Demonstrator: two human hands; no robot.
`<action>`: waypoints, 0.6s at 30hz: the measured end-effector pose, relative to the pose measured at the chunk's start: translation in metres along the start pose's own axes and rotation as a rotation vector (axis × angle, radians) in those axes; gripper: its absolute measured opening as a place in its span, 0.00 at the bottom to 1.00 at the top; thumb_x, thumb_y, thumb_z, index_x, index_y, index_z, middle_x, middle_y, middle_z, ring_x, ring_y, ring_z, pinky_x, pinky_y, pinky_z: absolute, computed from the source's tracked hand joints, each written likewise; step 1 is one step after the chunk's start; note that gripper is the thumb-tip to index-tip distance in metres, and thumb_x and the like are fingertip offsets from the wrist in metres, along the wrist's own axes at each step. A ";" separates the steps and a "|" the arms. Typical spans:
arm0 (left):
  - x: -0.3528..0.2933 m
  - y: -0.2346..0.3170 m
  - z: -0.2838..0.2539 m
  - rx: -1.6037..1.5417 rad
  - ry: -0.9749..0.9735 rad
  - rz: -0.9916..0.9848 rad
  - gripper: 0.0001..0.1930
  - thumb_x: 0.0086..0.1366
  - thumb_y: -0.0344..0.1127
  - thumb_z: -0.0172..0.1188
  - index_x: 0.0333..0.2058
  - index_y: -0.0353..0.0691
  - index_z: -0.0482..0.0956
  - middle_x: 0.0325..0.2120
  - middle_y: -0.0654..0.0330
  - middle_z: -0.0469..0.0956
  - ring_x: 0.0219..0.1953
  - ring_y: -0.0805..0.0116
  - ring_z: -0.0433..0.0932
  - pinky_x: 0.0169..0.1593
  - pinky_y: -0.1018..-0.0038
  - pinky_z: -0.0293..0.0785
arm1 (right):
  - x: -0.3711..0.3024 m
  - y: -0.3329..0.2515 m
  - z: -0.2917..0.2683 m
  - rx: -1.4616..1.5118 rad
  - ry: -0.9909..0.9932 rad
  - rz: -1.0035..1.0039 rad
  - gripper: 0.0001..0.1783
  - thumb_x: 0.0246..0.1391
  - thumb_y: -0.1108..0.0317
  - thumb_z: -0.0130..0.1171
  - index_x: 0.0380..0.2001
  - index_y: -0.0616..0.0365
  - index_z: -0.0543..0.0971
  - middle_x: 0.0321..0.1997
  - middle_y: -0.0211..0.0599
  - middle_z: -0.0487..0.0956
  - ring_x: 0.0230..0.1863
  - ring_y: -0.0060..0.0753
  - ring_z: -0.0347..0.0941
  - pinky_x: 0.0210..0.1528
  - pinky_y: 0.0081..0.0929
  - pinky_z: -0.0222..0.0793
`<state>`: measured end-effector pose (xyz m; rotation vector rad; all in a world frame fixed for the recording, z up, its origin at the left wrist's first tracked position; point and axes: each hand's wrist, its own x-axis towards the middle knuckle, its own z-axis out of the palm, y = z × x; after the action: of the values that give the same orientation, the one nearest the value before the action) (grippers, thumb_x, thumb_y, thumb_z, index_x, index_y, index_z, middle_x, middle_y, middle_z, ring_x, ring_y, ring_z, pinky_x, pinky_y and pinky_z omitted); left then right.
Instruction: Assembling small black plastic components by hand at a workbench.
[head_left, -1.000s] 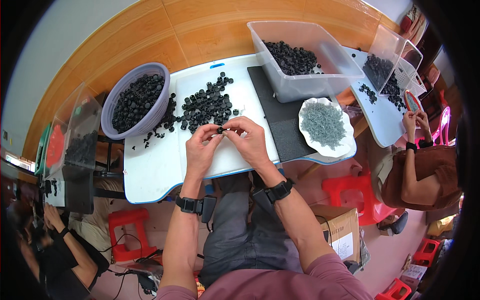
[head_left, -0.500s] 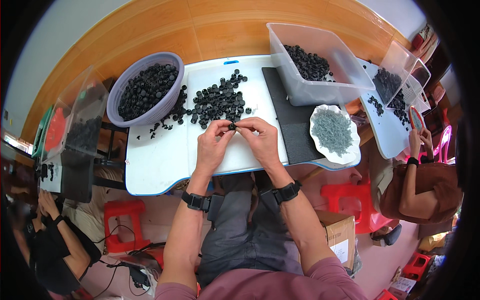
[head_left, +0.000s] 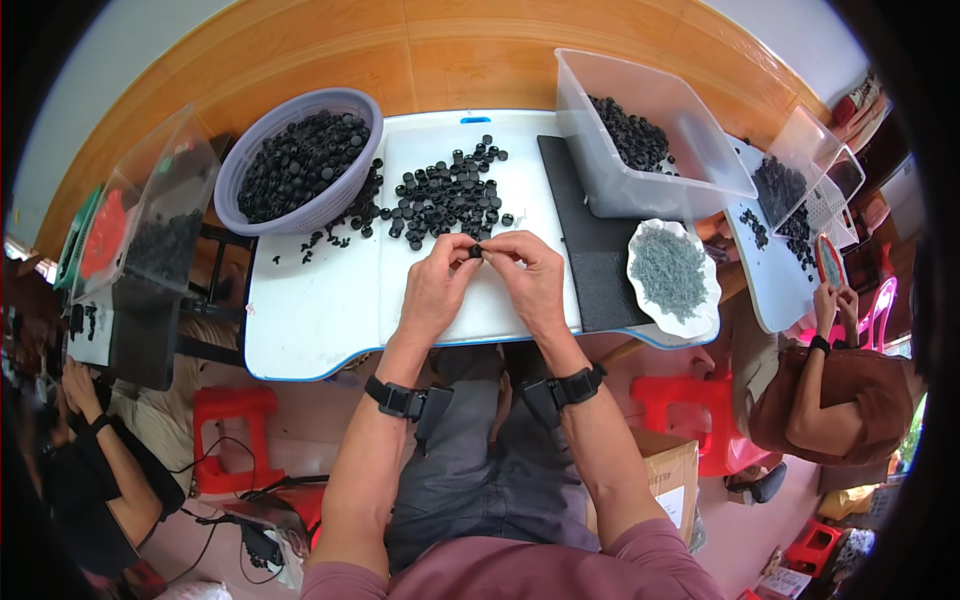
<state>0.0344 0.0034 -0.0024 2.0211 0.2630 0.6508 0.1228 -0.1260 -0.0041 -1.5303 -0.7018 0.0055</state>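
Between my fingertips, over the near middle of the white table (head_left: 310, 330), is a small round black plastic part (head_left: 475, 251). My left hand (head_left: 438, 290) pinches it from one side. The fingers of my right hand (head_left: 530, 278) close on its other side; whether they hold a second tiny piece cannot be made out. Just beyond my hands lies a loose pile of black round parts (head_left: 440, 200). A lavender basket (head_left: 232, 225) heaped with similar parts stands at the left. On the right, a white scalloped dish (head_left: 708, 300) holds thin grey-green pieces.
A clear plastic bin (head_left: 610, 190) with black parts stands at the back right, by a black mat (head_left: 590, 270). Small black bits (head_left: 340, 240) lie beside the basket. Co-workers sit at tables on both sides. Red stools (head_left: 235, 430) and a cardboard box (head_left: 668, 480) are below.
The view has shifted slightly. My hands stay together at the black part, with only small finger movements.
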 end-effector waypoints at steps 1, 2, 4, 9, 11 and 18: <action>0.000 -0.001 0.000 -0.010 0.002 0.009 0.12 0.66 0.28 0.63 0.47 0.35 0.75 0.34 0.48 0.85 0.39 0.55 0.87 0.41 0.67 0.81 | 0.000 -0.001 0.000 0.000 -0.004 -0.001 0.08 0.53 0.80 0.66 0.37 0.62 0.87 0.36 0.38 0.85 0.36 0.27 0.81 0.39 0.22 0.76; 0.000 -0.001 0.000 -0.020 0.004 0.018 0.12 0.66 0.28 0.63 0.47 0.35 0.75 0.34 0.47 0.85 0.39 0.54 0.87 0.41 0.66 0.81 | 0.000 -0.001 0.000 -0.010 -0.001 0.006 0.08 0.53 0.80 0.66 0.37 0.62 0.87 0.36 0.38 0.85 0.36 0.27 0.81 0.39 0.22 0.76; -0.001 -0.003 0.001 -0.013 0.007 0.020 0.12 0.66 0.28 0.63 0.47 0.35 0.75 0.35 0.47 0.85 0.39 0.53 0.87 0.41 0.65 0.81 | 0.000 -0.002 0.000 -0.021 -0.001 0.012 0.08 0.53 0.80 0.66 0.37 0.62 0.87 0.36 0.39 0.85 0.36 0.27 0.81 0.39 0.22 0.76; -0.002 -0.003 0.001 0.013 0.001 0.003 0.13 0.66 0.28 0.64 0.48 0.36 0.75 0.35 0.47 0.86 0.39 0.52 0.87 0.40 0.64 0.82 | 0.000 0.001 0.001 -0.019 0.003 0.019 0.08 0.53 0.80 0.66 0.37 0.63 0.87 0.37 0.38 0.85 0.36 0.27 0.81 0.40 0.22 0.76; -0.002 -0.002 0.001 0.001 0.001 0.025 0.13 0.65 0.28 0.65 0.48 0.37 0.75 0.34 0.47 0.86 0.39 0.52 0.87 0.40 0.64 0.82 | 0.000 0.001 0.000 -0.017 -0.002 0.020 0.08 0.53 0.80 0.66 0.37 0.63 0.87 0.37 0.38 0.85 0.36 0.27 0.81 0.40 0.22 0.76; -0.001 -0.001 0.001 0.000 0.011 0.003 0.12 0.65 0.29 0.65 0.46 0.35 0.75 0.34 0.47 0.86 0.39 0.52 0.87 0.39 0.64 0.82 | 0.000 0.002 0.000 -0.018 -0.015 0.007 0.08 0.53 0.81 0.65 0.37 0.63 0.87 0.37 0.39 0.85 0.37 0.27 0.81 0.40 0.22 0.76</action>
<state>0.0336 0.0028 -0.0038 2.0191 0.2667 0.6640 0.1232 -0.1256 -0.0064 -1.5512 -0.7102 0.0163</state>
